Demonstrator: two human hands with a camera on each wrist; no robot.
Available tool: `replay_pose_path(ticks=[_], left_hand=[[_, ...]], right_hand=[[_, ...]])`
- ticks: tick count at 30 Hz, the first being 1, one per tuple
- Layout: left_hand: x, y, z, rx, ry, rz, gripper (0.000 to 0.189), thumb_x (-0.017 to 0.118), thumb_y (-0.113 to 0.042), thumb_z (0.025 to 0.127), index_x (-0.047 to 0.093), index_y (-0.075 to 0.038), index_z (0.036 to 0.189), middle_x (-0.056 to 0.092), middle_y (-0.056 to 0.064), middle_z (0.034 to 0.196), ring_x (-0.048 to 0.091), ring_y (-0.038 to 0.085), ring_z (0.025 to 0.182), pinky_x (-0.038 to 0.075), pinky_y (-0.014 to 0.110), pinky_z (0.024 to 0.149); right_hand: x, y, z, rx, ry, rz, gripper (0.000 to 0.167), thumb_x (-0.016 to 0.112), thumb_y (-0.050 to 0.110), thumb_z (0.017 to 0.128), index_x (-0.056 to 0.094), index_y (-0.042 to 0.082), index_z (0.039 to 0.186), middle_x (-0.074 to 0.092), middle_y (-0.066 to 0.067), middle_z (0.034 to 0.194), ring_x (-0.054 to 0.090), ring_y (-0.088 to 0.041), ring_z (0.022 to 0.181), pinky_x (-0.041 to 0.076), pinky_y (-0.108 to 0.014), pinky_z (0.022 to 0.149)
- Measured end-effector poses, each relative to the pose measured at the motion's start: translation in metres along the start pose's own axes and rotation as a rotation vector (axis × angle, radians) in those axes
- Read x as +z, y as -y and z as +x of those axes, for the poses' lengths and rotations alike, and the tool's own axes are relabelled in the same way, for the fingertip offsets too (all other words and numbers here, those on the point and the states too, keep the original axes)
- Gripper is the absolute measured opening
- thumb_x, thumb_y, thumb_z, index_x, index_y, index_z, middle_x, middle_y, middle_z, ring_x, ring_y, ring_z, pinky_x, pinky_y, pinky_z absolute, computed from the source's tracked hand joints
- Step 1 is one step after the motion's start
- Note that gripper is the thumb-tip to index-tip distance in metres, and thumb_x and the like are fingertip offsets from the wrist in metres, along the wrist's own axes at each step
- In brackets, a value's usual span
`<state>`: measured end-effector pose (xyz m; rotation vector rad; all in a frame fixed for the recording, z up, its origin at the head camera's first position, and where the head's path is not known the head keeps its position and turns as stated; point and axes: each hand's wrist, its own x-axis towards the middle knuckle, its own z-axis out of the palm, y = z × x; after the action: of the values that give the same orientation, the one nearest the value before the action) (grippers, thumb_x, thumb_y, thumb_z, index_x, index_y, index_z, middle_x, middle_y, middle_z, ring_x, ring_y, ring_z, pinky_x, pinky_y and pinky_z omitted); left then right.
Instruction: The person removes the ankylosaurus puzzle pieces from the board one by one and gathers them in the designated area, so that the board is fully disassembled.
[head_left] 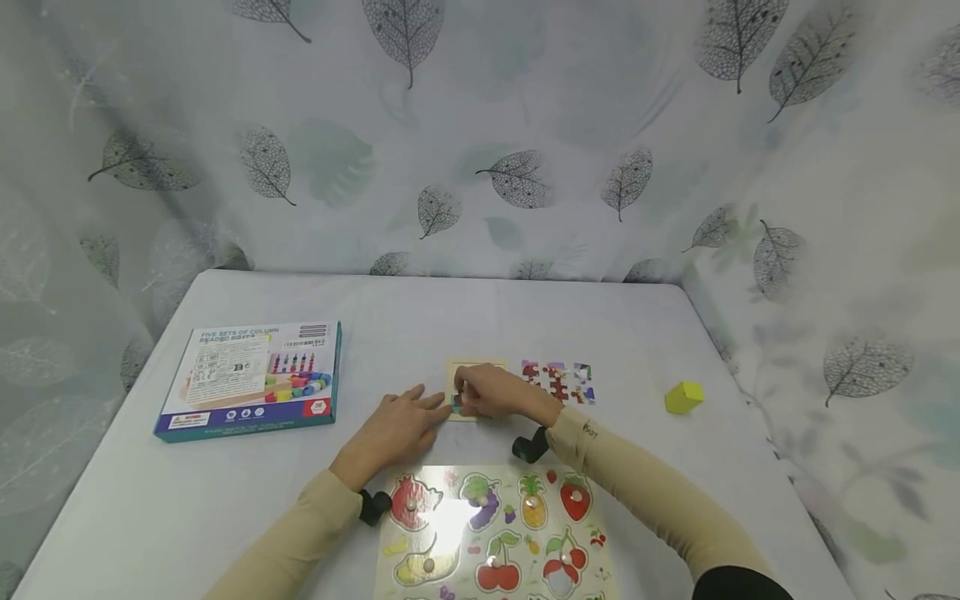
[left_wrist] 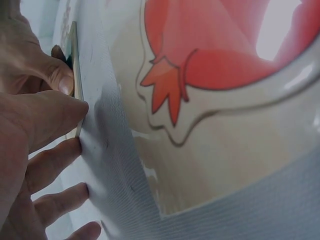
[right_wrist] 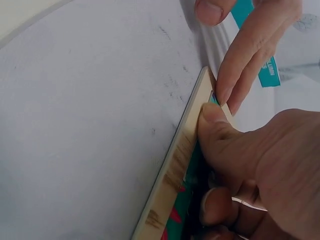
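Observation:
A small wooden puzzle tray point(head_left: 453, 367) with a pale rim lies mid-table, mostly covered by my right hand point(head_left: 498, 392). In the right wrist view that hand's thumb point(right_wrist: 216, 122) presses at the tray's corner, beside a bit of blue picture, with the other fingers curled below over a dark green and pink picture; I cannot tell whether they pinch a piece. My left hand point(head_left: 397, 427) reaches in from the left, its fingers spread and fingertips at the tray's near-left edge. Several loose jigsaw pieces point(head_left: 557, 382) lie right of the tray.
A large fruit puzzle board point(head_left: 468, 542) with glossy glare lies in front, under the forearms. To the left is a flat beaded-toy box point(head_left: 251, 379). A yellow-green block point(head_left: 684, 397) stands at the right. Leaf-printed curtains point(head_left: 562, 100) surround the table.

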<state>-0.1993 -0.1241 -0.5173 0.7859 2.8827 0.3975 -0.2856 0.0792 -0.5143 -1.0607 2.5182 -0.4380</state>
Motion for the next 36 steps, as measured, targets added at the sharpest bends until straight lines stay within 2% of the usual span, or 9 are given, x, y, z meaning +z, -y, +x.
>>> replay_pose_path(ticks=[11,19,24,31,36], left_hand=[[0.0002,-0.0017,-0.0001,-0.007,0.014,0.012,0.039,0.062,-0.021,0.097,0.065,-0.016,0.136,0.058,0.006,0.148,0.049,0.043,0.14,0.047,0.065,0.102],[-0.0016,-0.0032,-0.0001,-0.006,0.02,0.005,0.04,0.062,-0.021,0.097,0.064,-0.016,0.136,0.058,0.007,0.148,0.048,0.043,0.14,0.047,0.066,0.102],[-0.0013,-0.0036,0.0001,-0.008,0.021,0.005,0.04,0.062,-0.021,0.096,0.064,-0.016,0.136,0.058,0.007,0.148,0.049,0.043,0.14,0.048,0.065,0.101],[-0.0018,-0.0048,0.0009,-0.031,0.039,0.013,0.04,0.062,-0.023,0.098,0.064,-0.017,0.137,0.057,0.005,0.149,0.048,0.043,0.141,0.047,0.065,0.104],[-0.0027,-0.005,0.0009,-0.024,0.038,0.017,0.04,0.061,-0.023,0.098,0.063,-0.016,0.137,0.057,0.006,0.149,0.048,0.043,0.141,0.047,0.064,0.103]], right_hand=[[0.0,0.0033,0.0017,0.068,0.022,0.005,0.027,0.072,0.019,0.093,0.058,0.009,0.114,0.065,-0.003,0.09,0.054,-0.011,0.074,0.048,-0.026,0.068],[0.0017,0.0054,-0.0013,0.098,-0.009,-0.001,0.029,0.073,0.019,0.092,0.056,0.011,0.113,0.063,-0.003,0.093,0.055,-0.012,0.077,0.048,-0.027,0.068],[0.0033,0.007,-0.0033,0.086,-0.04,-0.025,0.029,0.074,0.02,0.091,0.054,0.012,0.11,0.061,-0.003,0.094,0.052,-0.012,0.078,0.046,-0.028,0.068],[0.0044,0.008,-0.0041,0.113,-0.055,-0.004,0.035,0.076,0.021,0.09,0.058,0.008,0.117,0.062,-0.002,0.095,0.052,-0.012,0.079,0.048,-0.028,0.072],[0.0058,0.0037,-0.0053,0.076,-0.072,0.015,0.024,0.075,0.02,0.09,0.064,0.008,0.108,0.065,-0.003,0.097,0.054,-0.011,0.081,0.049,-0.029,0.074]])
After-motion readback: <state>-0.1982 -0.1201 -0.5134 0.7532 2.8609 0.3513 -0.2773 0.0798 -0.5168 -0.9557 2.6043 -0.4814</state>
